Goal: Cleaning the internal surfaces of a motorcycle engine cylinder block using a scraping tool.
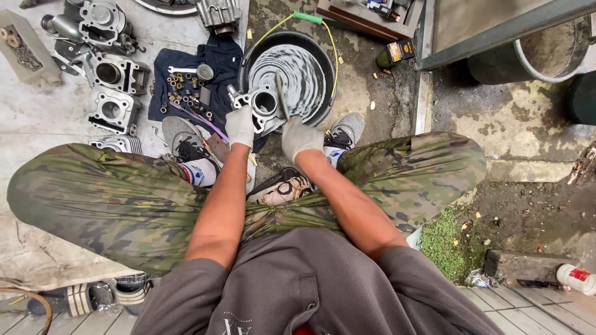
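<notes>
Steadying a metal engine cylinder (pixel 264 107) over the black basin (pixel 323 59), the gloved left hand (pixel 239 126) clasps it; the right hand (pixel 299 138) grips a thin tool (pixel 281 93).

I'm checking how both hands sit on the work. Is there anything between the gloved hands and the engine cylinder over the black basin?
Nothing visible. The left hand grips the engine cylinder directly; the right hand holds a thin tool reaching it, above the black basin.
</notes>
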